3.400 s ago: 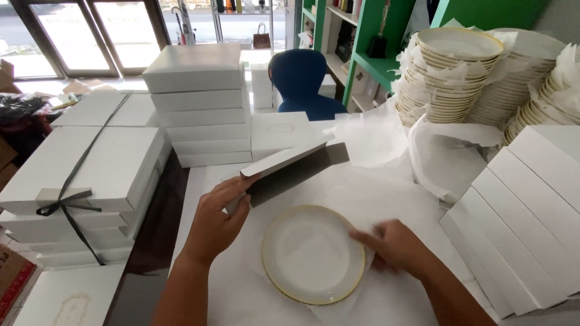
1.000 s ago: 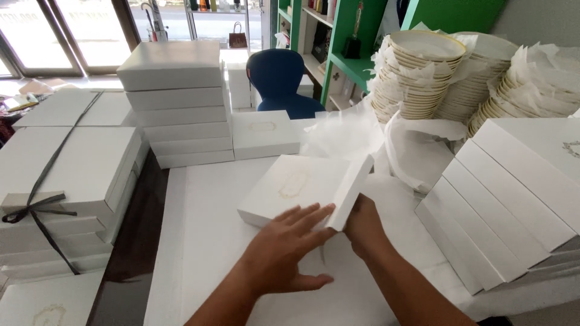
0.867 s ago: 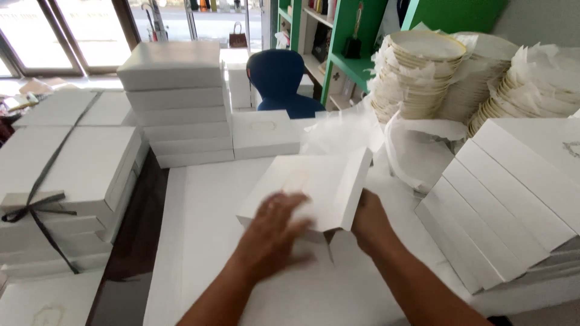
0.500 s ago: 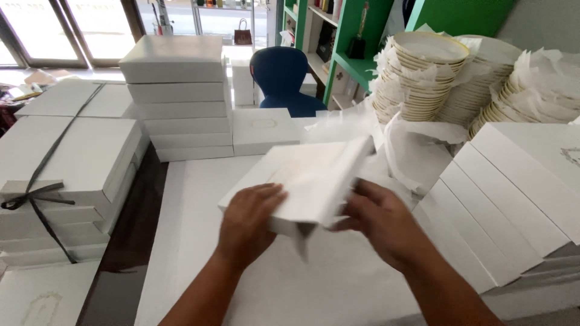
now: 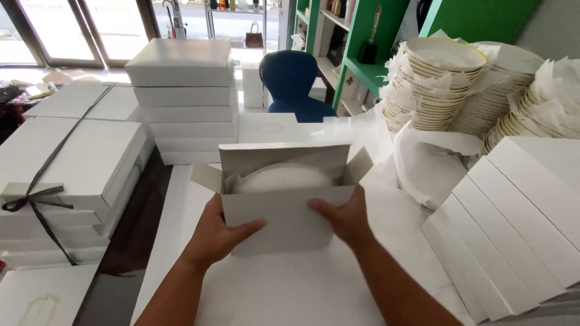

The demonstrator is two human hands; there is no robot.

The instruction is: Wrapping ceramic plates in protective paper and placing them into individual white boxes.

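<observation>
I hold a flat white cardboard box [image 5: 284,211] upright over the paper-covered table [image 5: 386,271], its open end facing up with the flaps spread. Inside it shows a round shape wrapped in white tissue paper [image 5: 283,178]. My left hand [image 5: 219,232] grips the box's lower left side, thumb across the front panel. My right hand [image 5: 341,217] grips the lower right side, thumb on the front too.
Tall stacks of cream plates with tissue between them [image 5: 441,84] stand at the back right. Flat white boxes lean in a row at the right [image 5: 519,223]. More white boxes are stacked behind [image 5: 184,96] and at the left, some tied with dark ribbon [image 5: 54,187]. A blue chair [image 5: 293,81] stands beyond the table.
The plate that lay bare on the paper is now wrapped and inside the box. The box has been tipped from lying flat to standing upright, open end up, in both hands.
</observation>
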